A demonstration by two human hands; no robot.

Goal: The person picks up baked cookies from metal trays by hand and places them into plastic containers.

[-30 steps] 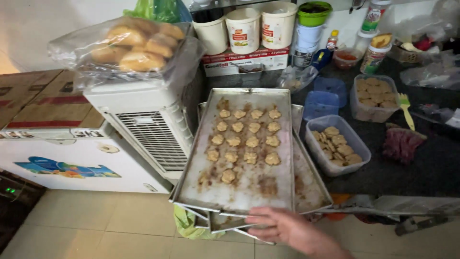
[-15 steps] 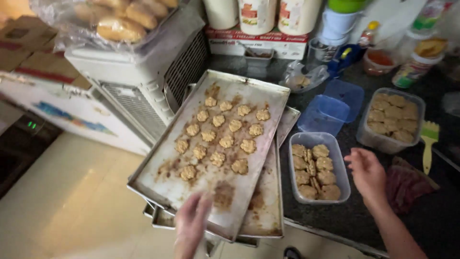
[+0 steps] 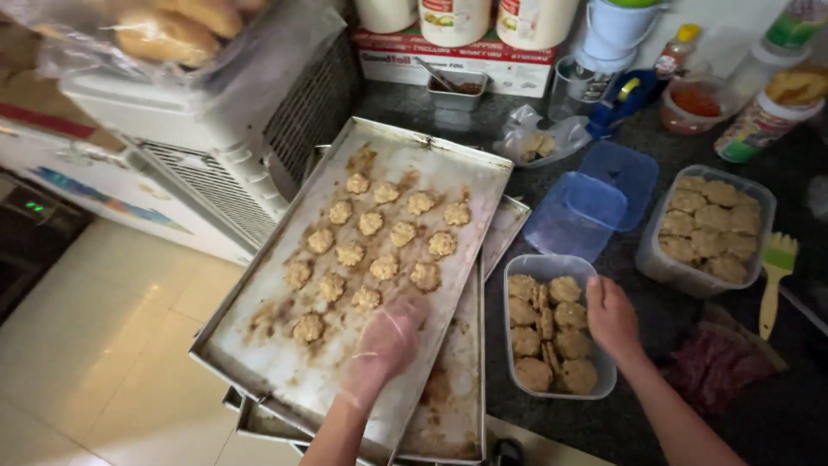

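Note:
A metal baking tray (image 3: 285, 362) with several round cookies (image 3: 373, 257) lies tilted on top of other trays at the counter's edge. My left hand (image 3: 385, 343), in a thin clear glove, hovers over the tray's near part, close to the nearest cookies, and holds nothing I can make out. My right hand (image 3: 611, 317) rests on the right rim of a clear plastic tub (image 3: 517, 267) filled with cookies. The lower trays (image 3: 453, 406) show greasy, crumb-stained bottoms.
A second tub of cookies (image 3: 712, 228) and a yellow pastry brush (image 3: 775, 274) sit at the right. Blue lids (image 3: 592, 204) lie behind the near tub. Jars, bottles and a box line the back. A white appliance (image 3: 233, 129) stands left, above the tiled floor (image 3: 95, 354).
The view has shifted closer and rightward. My left hand has moved up over the tray toward the cookies. My right hand has come down onto the near tub's rim.

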